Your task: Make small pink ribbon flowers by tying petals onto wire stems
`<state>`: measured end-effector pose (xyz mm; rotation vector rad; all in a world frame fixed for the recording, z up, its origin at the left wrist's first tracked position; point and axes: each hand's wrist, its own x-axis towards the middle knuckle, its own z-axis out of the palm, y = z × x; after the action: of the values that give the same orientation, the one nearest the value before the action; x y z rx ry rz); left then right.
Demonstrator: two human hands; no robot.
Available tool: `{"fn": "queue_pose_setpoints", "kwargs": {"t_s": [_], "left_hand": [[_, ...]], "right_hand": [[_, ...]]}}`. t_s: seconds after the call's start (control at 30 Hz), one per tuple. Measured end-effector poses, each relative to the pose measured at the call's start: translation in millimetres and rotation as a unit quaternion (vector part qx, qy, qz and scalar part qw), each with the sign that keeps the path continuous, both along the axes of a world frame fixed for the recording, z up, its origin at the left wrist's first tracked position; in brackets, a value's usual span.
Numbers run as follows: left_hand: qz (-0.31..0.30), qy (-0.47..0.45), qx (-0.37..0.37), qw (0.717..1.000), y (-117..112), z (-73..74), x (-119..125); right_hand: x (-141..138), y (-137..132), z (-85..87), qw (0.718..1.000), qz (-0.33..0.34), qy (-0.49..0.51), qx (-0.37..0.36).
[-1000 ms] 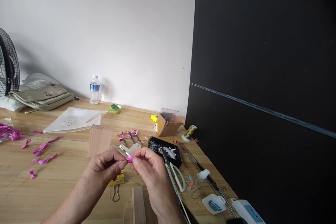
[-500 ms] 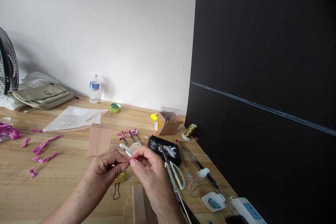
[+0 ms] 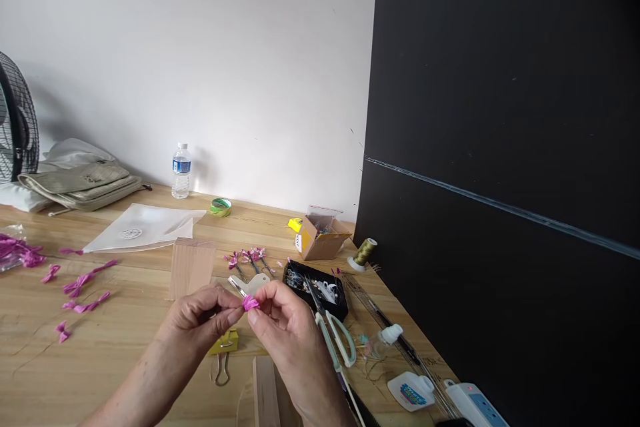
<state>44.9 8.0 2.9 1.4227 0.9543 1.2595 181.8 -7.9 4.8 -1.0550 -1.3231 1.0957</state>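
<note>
Grip: left hand [image 3: 203,320] and right hand [image 3: 283,320] are both pinching a pink bit [image 3: 250,303], lower centre.
Done: finished pink flowers [image 3: 247,255] are lying just above.
Left: loose pink strips [image 3: 83,283] are waiting at mid-left; the held piece looks unfinished.
Near: scissors [image 3: 335,337] are lying right of the hands.

Two bare forearms reach in from the bottom edge and meet just above the yellow binder clip [image 3: 225,341]. The left hand [image 3: 200,323] and right hand [image 3: 285,327] face each other, fingers curled, thumbs and forefingers pinched together on one small pink piece [image 3: 251,303] directly above that clip.
</note>
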Motion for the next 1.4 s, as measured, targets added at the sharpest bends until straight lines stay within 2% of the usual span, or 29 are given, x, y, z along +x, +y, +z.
{"fn": "queue_pose_setpoints", "kwargs": {"t_s": [0.27,0.43,0.73,1.0,1.23,1.4], "left_hand": [[0.013,-0.008,-0.034,0.999,-4.3,4.9,1.9],[0.01,-0.033,-0.056,0.998,-5.3,3.6,1.9],[0.009,-0.032,-0.059,0.998,-7.3,6.7,2.0],[0.003,0.013,-0.015,1.0,-5.0,3.4,3.4],[0.007,0.028,0.014,0.999,-3.7,1.0,2.0],[-0.007,0.043,0.004,0.999,-2.2,-1.8,2.7]], "right_hand": [[3.7,1.2,-3.1,0.998,-0.033,0.042,0.029],[0.8,-0.3,-1.5,1.0,0.002,0.026,0.001],[-1.2,1.1,-2.8,1.0,0.015,0.019,-0.017],[1.8,1.3,-3.7,1.0,-0.001,0.0,-0.004],[4.5,0.1,0.7,0.999,-0.034,0.036,0.011],[4.1,1.9,-3.0,1.0,-0.003,0.005,0.01]]}}
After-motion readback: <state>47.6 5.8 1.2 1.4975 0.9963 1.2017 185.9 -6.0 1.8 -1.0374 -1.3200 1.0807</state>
